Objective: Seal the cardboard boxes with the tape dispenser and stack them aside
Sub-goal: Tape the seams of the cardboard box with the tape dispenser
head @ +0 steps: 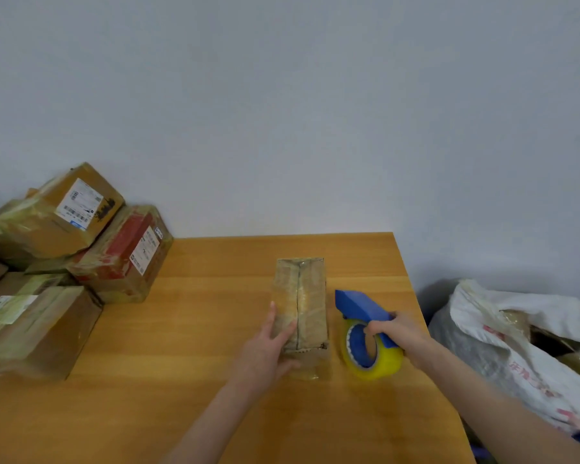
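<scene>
A narrow cardboard box (307, 296) lies lengthwise near the middle of the wooden table (198, 346), its top seam running away from me under shiny tape. My left hand (265, 349) rests on the box's near left part, fingers straight along the top, thumb against the near end. My right hand (395, 333) grips the blue tape dispenser (359, 308), which sits just right of the box. Its yellowish tape roll (370, 358) touches the table.
Several taped cardboard boxes (47, 262) are stacked at the table's left, reaching the wall. The table's right edge runs close past the dispenser. Beyond it, on the floor, a white sack (516, 346) holds more cardboard.
</scene>
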Available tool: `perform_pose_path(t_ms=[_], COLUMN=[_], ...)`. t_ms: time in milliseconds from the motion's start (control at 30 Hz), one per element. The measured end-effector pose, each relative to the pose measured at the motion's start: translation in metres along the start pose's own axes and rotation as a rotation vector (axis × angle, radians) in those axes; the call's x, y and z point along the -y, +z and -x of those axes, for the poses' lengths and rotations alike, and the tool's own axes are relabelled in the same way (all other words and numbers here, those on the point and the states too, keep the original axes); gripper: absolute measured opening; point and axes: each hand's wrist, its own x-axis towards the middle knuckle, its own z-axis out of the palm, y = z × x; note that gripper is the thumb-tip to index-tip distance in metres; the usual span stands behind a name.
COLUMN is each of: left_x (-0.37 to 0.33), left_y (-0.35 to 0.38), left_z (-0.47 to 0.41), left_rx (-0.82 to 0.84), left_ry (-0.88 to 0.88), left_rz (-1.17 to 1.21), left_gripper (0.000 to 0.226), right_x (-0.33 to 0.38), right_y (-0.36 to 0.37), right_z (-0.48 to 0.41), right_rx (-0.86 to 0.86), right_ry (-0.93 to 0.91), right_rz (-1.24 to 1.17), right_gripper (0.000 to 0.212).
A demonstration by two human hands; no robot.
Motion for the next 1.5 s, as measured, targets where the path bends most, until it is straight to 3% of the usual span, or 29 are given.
perform_pose_path(t_ms=[100,200,300,367,533,700,767,1000,1233,1367,1500], left_x=[-0.006,-0.016,-0.032,-0.037,-0.043,-0.034,-0.029,-0.036,-0.039,-0.037,-0.03], left_y=[-0.015,-0.044,-0.085,-0.103,-0.113,-0.105,-0.102,-0.1,-0.096,-0.096,-0.094], left_z=[-0.001,-0.012,-0.019,-0.019,-0.014,-0.009,-0.008,-0.005,-0.013,-0.02,-0.019], left_rx=[-0.088,-0.325,-0.167,-0.074,0.001,-0.034,-0.052,0.032,-0.028,-0.123,-0.13], left_ry=[-0.035,-0.16,-0.326,-0.329,-0.242,-0.283,-0.322,-0.34,-0.385,-0.429,-0.45], left_rz=[0.07,0.584,1.353,1.555,1.552,1.564,1.562,1.5,1.402,1.25,1.228], left_gripper=[0.081,0.053,0.05,0.064,0.069,0.021,0.011,0.033,0.012,0.012,0.015], right_x=[0.024,0.047,0.062,0.067,0.066,0.062,0.06,0.055,0.055,0.067,0.081], right_y=[-0.031,-0.049,-0.049,-0.042,-0.025,-0.02,-0.02,-0.024,-0.03,-0.025,-0.019], right_z=[0.019,0.039,0.058,0.069,0.075,0.074,0.074,0.072,0.074,0.082,0.088], right_rx=[0.027,0.081,0.169,0.231,0.317,0.362,0.372,0.401,0.407,0.357,0.163], right_ry=[-0.162,-0.325,-0.47,-0.541,-0.601,-0.6,-0.608,-0.592,-0.605,-0.665,-0.776], right_rz=[0.056,0.115,0.132,0.137,0.178,0.207,0.204,0.204,0.222,0.39,0.745], right_gripper=[0.056,0.062,0.06,0.061,0.07,0.071,0.071,0.078,0.076,0.073,0.065])
